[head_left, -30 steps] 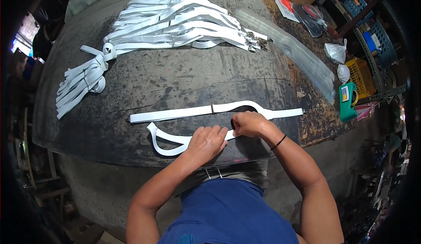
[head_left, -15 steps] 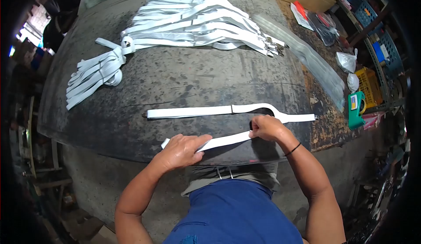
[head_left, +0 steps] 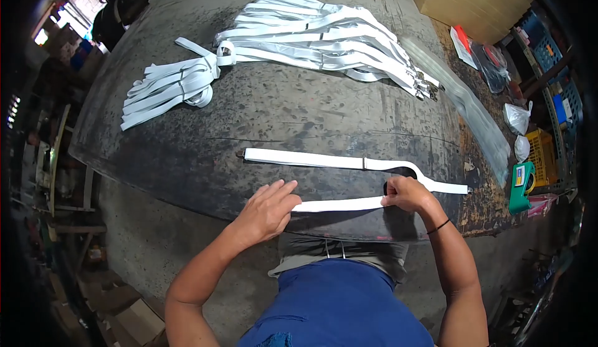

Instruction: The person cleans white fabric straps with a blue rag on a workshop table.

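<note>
A pair of white elastic suspenders lies across the near part of the dark worktable, with two straps joining at the right and a metal adjuster on the far strap. My left hand rests on the left part of the near strap, fingers stretched out; the strap's left end is hidden beneath it. My right hand is closed in a pinch on the same strap near the join. Between the hands the strap runs nearly straight. Something small and black shows beside my right fingertips.
A large bundle of white suspenders with metal clips lies at the back, a tied bunch at its left. Clear plastic sleeves stretch along the right. A green tape dispenser, small white bags and a cardboard box are also at the right.
My left hand has flattened and spread its fingers over the strap, covering its left end. My right hand keeps its pinch. The whole view has shifted.
</note>
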Available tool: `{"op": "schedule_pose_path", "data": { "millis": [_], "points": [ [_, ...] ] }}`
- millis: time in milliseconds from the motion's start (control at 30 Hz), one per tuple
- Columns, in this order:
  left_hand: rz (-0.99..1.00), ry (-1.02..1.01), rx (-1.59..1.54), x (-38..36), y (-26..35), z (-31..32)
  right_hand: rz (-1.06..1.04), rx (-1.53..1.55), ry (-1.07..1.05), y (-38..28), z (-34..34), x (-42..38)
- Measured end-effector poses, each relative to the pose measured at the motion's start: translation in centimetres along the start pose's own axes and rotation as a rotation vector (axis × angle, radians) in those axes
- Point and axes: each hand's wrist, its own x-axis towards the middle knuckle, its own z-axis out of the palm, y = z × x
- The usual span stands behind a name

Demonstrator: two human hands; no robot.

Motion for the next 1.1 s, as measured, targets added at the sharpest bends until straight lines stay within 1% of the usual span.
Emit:
{"op": "schedule_pose_path", "data": {
  "millis": [67,100,167,200,267,333,400,433,467,500,533,600,667,700,733,767,800,833,867,933,967,1000,1033,1067,1100],
  "points": [
    [-0.104,-0.183,-0.204,0.1,0.2,-1.0,-0.008,0.002,0.003,0.2,0.1,0.0],
    [-0.110,-0.181,-0.200,0.0,0.0,-1.1,-0.015,0.000,0.001,0.2,0.1,0.0],
    [-0.280,-0.279,-0.211,-0.2,-0.3,-1.5,-0.017,-0.012,0.022,0.3,0.3,0.0],
    [-0.286,-0.276,-0.205,-0.3,-0.6,-2.0,-0.026,-0.013,0.022,0.3,0.3,0.0],
    [-0.412,-0.339,-0.327,-0.8,-1.1,-3.3,-0.021,-0.021,0.021,0.3,0.3,0.1],
    [-0.443,-0.368,-0.344,-1.7,-2.1,-3.1,-0.019,-0.018,0.025,0.3,0.3,0.0],
    [-0.330,-0.254,-0.406,-2.7,-2.2,-2.5,-0.035,-0.022,0.026,0.2,0.2,0.0],
    [-0.201,-0.110,-0.184,-4.2,-2.5,-0.6,-0.031,-0.001,0.022,0.5,0.2,0.0],
    [-0.202,-0.229,-0.041,-4.1,-1.9,-0.4,-0.035,0.017,0.016,0.8,0.2,0.2],
    [-0.186,-0.286,0.020,-4.1,-1.4,0.1,-0.038,0.029,0.016,1.3,0.4,0.6],
    [-0.155,-0.289,0.079,-4.1,-1.2,0.6,-0.049,0.039,0.016,1.9,0.7,1.1],
    [-0.133,-0.190,0.062,-4.6,-1.4,1.7,-0.071,0.064,0.017,2.4,0.7,1.5],
    [-0.041,-0.009,0.030,-4.2,-1.1,0.8,-0.103,0.101,0.048,3.6,1.1,2.1],
    [-0.042,0.016,-0.002,-3.8,-1.0,0.7,-0.105,0.083,0.041,3.5,1.0,2.1],
    [0.013,0.074,-0.090,-3.4,-1.5,1.1,-0.114,0.066,0.033,3.4,0.8,2.3],
    [0.066,0.144,-0.134,-3.5,-1.6,1.0,-0.107,0.118,0.052,5.3,1.8,3.1],
    [0.027,0.088,-0.167,-3.7,-1.6,0.9,-0.095,0.169,0.065,6.3,2.1,4.1],
    [0.013,0.111,-0.210,-3.9,-1.9,1.4,-0.037,0.094,-0.025,4.2,0.7,3.3],
    [-0.036,0.054,-0.285,-4.0,-1.8,1.0,0.036,0.014,-0.104,2.1,-0.2,1.6],
    [-0.187,-0.089,-0.425,-3.8,-1.1,-0.5,0.050,-0.110,-0.093,-0.7,-1.0,0.3],
    [-0.196,-0.073,-0.414,-3.7,-0.7,-1.2,-0.149,-0.184,-0.089,-0.2,-1.2,0.4],
    [-0.221,-0.109,-0.518,-3.6,-0.5,-1.8,-0.074,-0.140,-0.117,-0.1,-1.3,0.7],
    [-0.244,-0.148,-0.624,-3.5,-0.4,-2.1,-0.103,-0.163,-0.108,-0.3,-1.4,0.8],
    [-0.246,-0.140,-0.624,-3.5,-0.6,-2.3,-0.126,-0.186,-0.103,-0.4,-1.5,0.8],
    [-0.221,-0.174,-0.709,-3.5,-0.8,-2.4,-0.128,-0.191,-0.103,0.3,-1.3,1.4]
  ]
}}
